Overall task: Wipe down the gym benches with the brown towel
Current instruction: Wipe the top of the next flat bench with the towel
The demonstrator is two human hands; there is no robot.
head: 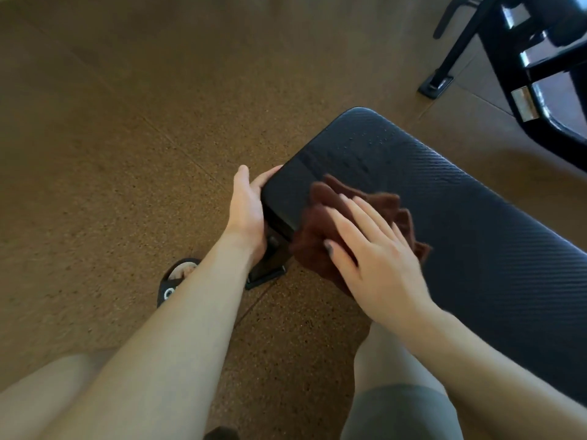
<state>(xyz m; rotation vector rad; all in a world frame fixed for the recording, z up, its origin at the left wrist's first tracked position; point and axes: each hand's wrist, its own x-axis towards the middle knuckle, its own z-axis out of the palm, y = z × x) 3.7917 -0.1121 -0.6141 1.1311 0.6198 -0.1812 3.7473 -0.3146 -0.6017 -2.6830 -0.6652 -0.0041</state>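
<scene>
brown crumpled towel (320, 249) under flat right hand (374, 258) on ribbed black bench (476, 217)

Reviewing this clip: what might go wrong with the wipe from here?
Droplets sit beyond the brown towel and may be missed. The towel hangs over the bench corner under the flat right hand and might slip off. The left hand grips the bench end, blocking that edge.

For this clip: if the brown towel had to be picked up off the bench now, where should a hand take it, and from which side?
Probably the bunched folds at the far edge of the brown towel, coming from above. The right hand lies flat on its middle, and its near part droops over the edge of the bench pad, so the raised ruffles beyond the fingertips are the free part to pinch.
</scene>
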